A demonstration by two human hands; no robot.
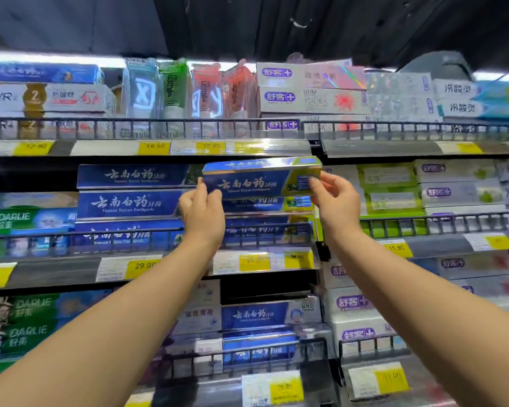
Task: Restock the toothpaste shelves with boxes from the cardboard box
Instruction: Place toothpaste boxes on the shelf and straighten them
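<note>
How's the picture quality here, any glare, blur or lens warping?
Head view: wide-angle warping bows the shelf rails; glare whitens the upper price strip; the blue box between left hand and right hand stays legible; edge packaging is blurred.

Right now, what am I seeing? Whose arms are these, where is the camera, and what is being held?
No machine here: these are a person's bare arms, filmed by one camera worn on the head, facing a shop's toothpaste aisle. The left hand and the right hand each pinch one end of a blue and green toothpaste box, held level over a stack of matching boxes on the middle shelf. Around it stand other toothpaste boxes, with yellow price tags below.
</note>
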